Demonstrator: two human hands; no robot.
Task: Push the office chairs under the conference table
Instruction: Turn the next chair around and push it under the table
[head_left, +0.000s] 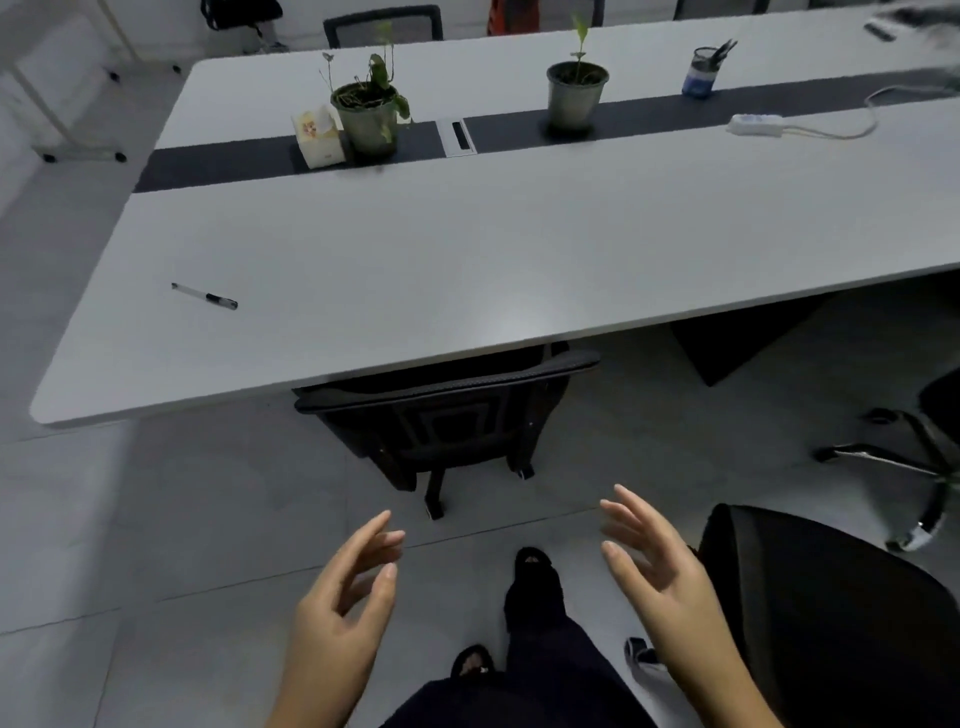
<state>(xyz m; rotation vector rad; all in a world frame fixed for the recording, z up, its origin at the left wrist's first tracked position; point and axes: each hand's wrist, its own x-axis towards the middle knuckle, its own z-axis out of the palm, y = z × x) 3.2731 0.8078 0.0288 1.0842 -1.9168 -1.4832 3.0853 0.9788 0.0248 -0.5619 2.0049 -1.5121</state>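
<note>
Beyond both empty hands' grip, chair (447, 410) sits tucked under table (363, 270)

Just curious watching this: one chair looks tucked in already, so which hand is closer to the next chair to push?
Probably the right hand. The second black chair stands just beside it, clear of the conference table; the left hand hangs open farther away. Both hands are empty.

Black mesh office chair (447, 410), pale grey conference table (363, 270) with dark centre stripe (218, 163), grey floor tiles (171, 519).
</note>
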